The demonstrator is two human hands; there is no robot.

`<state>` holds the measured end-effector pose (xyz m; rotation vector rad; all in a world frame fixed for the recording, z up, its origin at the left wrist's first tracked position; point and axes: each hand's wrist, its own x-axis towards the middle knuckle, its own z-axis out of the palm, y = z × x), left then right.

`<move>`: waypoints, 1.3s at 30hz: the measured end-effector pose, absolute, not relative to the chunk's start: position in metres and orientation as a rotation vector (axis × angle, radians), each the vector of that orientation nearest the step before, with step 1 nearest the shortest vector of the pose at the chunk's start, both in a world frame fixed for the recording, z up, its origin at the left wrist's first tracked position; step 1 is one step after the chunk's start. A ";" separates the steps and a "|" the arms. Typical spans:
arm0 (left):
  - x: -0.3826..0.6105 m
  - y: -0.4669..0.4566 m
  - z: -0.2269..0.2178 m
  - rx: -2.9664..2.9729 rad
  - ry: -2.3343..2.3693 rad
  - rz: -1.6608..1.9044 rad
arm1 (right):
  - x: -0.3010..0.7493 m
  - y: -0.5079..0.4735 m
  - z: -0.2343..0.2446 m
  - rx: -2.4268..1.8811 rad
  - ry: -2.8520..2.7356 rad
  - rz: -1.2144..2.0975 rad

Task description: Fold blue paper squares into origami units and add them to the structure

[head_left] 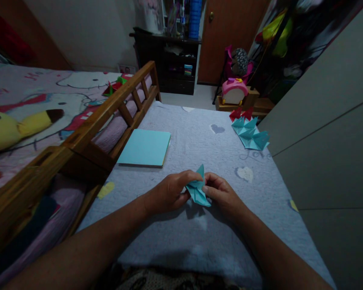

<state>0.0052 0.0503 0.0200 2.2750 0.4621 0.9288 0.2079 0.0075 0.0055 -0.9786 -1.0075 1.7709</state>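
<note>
A light-blue folded paper piece (197, 192) is held above the bed between both hands, one of its points sticking up. My left hand (174, 191) grips its left side with thumb and fingers closed. From the right, my right hand (222, 194) pinches the paper's edge. Left of the hands lies a stack of light-blue square paper (145, 148). Several folded light-blue paper pieces (250, 133) sit at the far right of the bed, with red folded paper pieces (241, 114) just behind them.
A wooden bed rail (109, 108) runs along the left, with a second bed and a yellow plush toy (24, 125) beyond. A pale cabinet (329, 121) borders the right. Behind the bed stand a dark shelf (166, 60) and a pink toy case (234, 92).
</note>
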 end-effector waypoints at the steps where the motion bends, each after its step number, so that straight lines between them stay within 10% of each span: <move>1: 0.005 0.050 0.021 2.278 0.452 0.945 | 0.208 0.008 0.007 -0.991 -1.001 1.768; 39: 0.007 0.054 0.021 2.123 0.393 0.800 | 0.205 0.008 0.015 -1.090 -1.259 1.368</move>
